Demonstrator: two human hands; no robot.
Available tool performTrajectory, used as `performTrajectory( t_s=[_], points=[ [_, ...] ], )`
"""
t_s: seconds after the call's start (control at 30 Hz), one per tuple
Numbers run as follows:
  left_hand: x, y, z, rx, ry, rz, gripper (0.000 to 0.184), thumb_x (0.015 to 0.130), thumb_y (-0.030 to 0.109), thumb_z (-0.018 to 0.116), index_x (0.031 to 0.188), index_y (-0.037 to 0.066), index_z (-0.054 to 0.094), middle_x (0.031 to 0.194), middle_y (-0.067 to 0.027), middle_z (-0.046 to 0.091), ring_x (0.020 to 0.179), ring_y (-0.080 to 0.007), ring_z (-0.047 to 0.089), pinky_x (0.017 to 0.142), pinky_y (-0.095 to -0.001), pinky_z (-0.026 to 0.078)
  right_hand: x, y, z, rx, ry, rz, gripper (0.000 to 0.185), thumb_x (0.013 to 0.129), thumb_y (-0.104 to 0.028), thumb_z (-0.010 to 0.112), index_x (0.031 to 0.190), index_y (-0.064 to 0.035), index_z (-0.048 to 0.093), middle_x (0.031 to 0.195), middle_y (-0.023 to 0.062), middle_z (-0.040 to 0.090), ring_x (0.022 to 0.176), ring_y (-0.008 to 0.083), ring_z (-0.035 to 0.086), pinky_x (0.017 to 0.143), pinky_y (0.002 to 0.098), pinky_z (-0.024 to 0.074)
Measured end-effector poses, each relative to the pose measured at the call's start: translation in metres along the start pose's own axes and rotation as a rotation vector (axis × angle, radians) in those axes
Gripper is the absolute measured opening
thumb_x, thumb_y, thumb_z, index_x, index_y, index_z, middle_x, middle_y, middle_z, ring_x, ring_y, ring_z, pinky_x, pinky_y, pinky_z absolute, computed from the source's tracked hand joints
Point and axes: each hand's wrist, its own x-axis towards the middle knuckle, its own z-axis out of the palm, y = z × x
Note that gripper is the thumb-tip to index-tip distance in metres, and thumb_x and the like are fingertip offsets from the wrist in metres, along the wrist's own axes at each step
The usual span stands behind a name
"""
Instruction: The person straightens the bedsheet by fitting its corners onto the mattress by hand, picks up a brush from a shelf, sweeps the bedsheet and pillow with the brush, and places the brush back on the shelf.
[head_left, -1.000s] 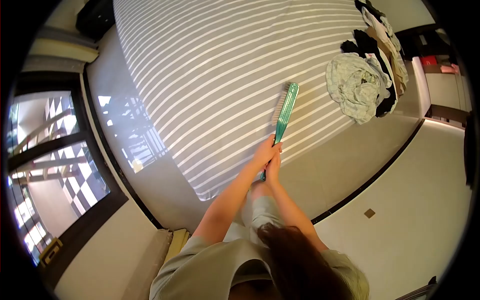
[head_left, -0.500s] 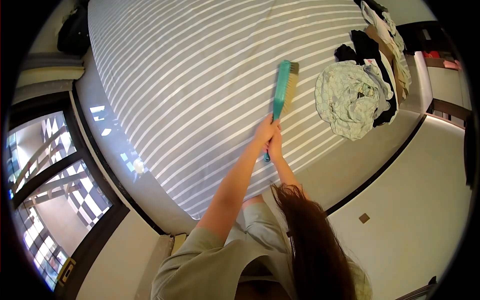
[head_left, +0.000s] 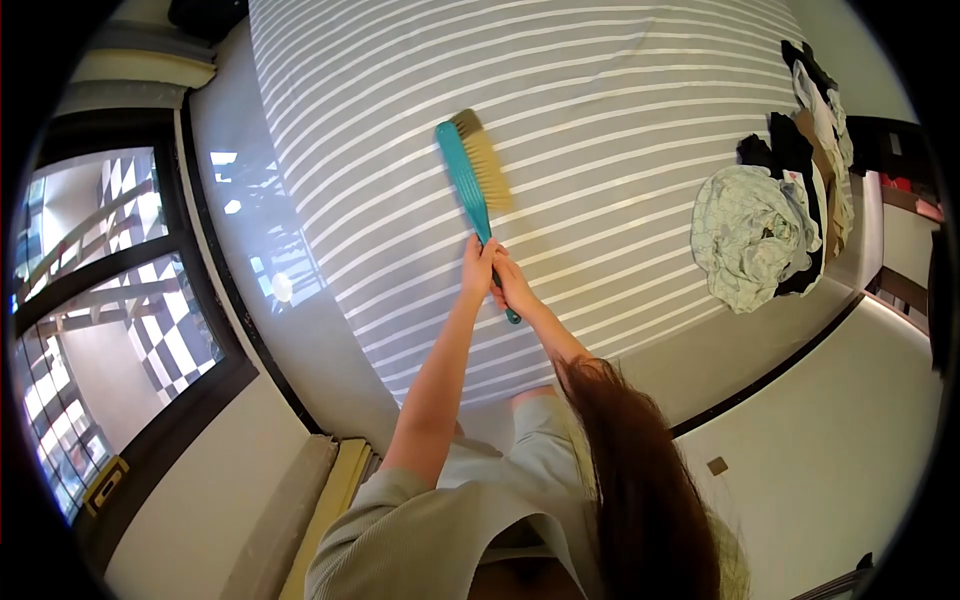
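My left hand [head_left: 477,266] and right hand [head_left: 514,289] grasping long teal plastic-looking brush [head_left: 463,175], left of crumpled pale-green cloth bundle [head_left: 748,232]. For good stroke, I should press pale bristles [head_left: 490,175] evenly on grey-and-white striped sheet [head_left: 610,190], stopping before bundle.

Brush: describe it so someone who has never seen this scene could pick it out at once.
Find the big striped sheet filling the upper middle of the view, then the left hand and right hand meeting in front of it. The brush they grip points up and slightly left: long, teal, with pale bristles, unlike the crumpled clothes at the right.
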Motion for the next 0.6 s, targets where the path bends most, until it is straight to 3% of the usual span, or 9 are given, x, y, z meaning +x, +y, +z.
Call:
performTrajectory(
  t_s=[0.37,0.5,0.53,0.6],
  points=[
    [-0.071,-0.019,-0.209,0.021,0.178,-0.031,0.015,0.086,0.019,0.043,0.089,0.004,0.040,0.073,-0.0064,0.055,0.058,-0.0107,0.050,0.044,-0.0216,0.039,0.005,0.096,0.187,0.000,-0.187,0.144,0.037,0.089,-0.040,0.027,0.074,-0.0093,0.041,0.047,0.0005,0.034,0.031,0.0091,0.030,0.027,0.0226,0.0243],
    [-0.104,-0.030,-0.307,0.033,0.281,-0.089,0.017,0.085,0.019,0.046,0.088,0.004,0.039,0.071,-0.0080,0.057,0.054,-0.0129,0.051,0.040,-0.0237,0.038,0.007,0.136,0.273,-0.069,-0.241,0.165,0.036,0.088,-0.039,0.027,0.075,-0.0093,0.042,0.047,0.0006,0.034,0.031,0.0090,0.031,0.027,0.0233,0.0254],
    [-0.109,-0.037,-0.328,0.016,0.330,-0.005,0.017,0.084,0.019,0.046,0.087,0.004,0.038,0.072,-0.0087,0.058,0.052,-0.0133,0.051,0.035,-0.0241,0.036,0.008,0.144,0.293,-0.068,-0.286,0.200,0.036,0.088,-0.039,0.028,0.076,-0.0093,0.044,0.047,0.0008,0.035,0.032,0.0092,0.033,0.028,0.0237,0.0260],
    [-0.128,-0.040,-0.362,-0.050,0.399,-0.144,0.017,0.084,0.019,0.047,0.087,0.004,0.037,0.073,-0.0094,0.058,0.053,-0.0136,0.051,0.037,-0.0243,0.037,0.002,0.156,0.323,-0.151,-0.305,0.216,0.036,0.088,-0.039,0.028,0.078,-0.0092,0.046,0.047,0.0012,0.037,0.032,0.0094,0.034,0.028,0.0234,0.0261]
  ],
)
